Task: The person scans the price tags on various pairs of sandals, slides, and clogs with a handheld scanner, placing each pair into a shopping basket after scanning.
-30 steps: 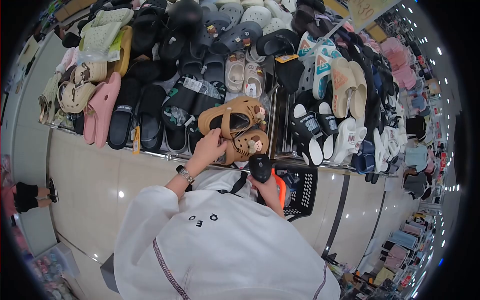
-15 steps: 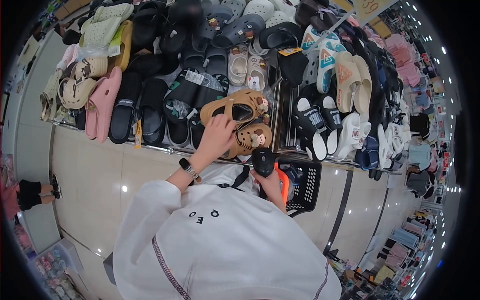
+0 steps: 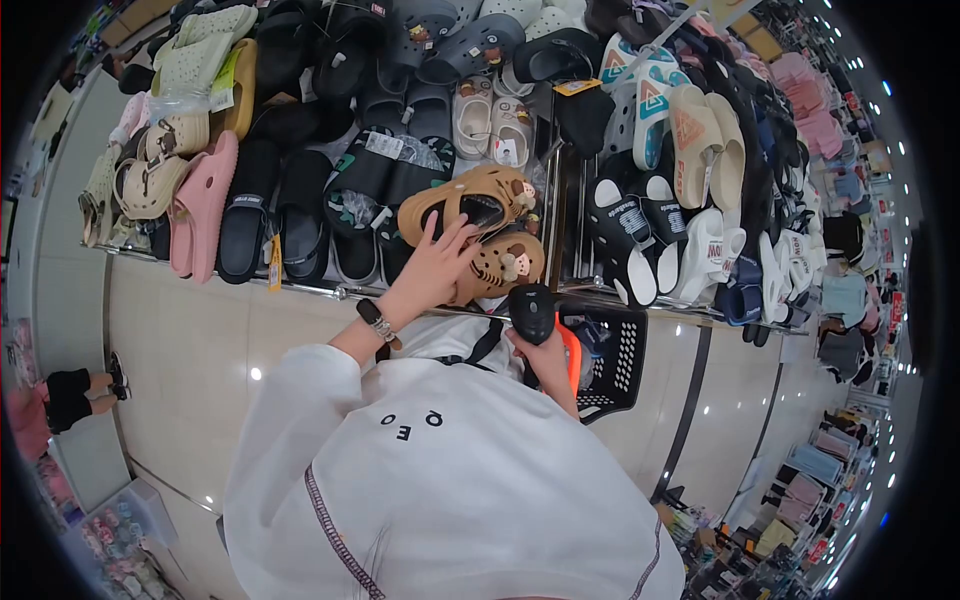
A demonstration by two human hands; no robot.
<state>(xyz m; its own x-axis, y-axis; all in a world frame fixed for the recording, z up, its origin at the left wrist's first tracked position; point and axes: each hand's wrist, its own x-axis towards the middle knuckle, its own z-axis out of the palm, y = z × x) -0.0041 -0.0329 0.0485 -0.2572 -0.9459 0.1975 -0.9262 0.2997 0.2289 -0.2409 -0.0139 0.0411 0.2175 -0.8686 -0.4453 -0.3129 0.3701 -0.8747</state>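
A pair of brown clogs (image 3: 508, 264) with cartoon charms lies tilted at the front edge of the shoe display, one clog partly over the other. Across them rests my left hand (image 3: 432, 272), fingers spread over the opening and side of the clogs; a watch is on the wrist. My right hand (image 3: 543, 358) is wrapped round the handle of a black barcode scanner (image 3: 532, 313), held upright just in front of the clogs. The grip is partly hidden behind the scanner's head.
Black slides (image 3: 303, 215), pink slides (image 3: 205, 207) and white-and-black slides (image 3: 625, 235) crowd the display beside a metal rail (image 3: 330, 291). A black basket (image 3: 625, 365) with an orange handle hangs low at my right. Another person (image 3: 70, 400) stands at far left.
My left hand's fingers have gone from bent together at the clog's opening to spread out over the clogs. The scanner in my right hand has shifted slightly right.
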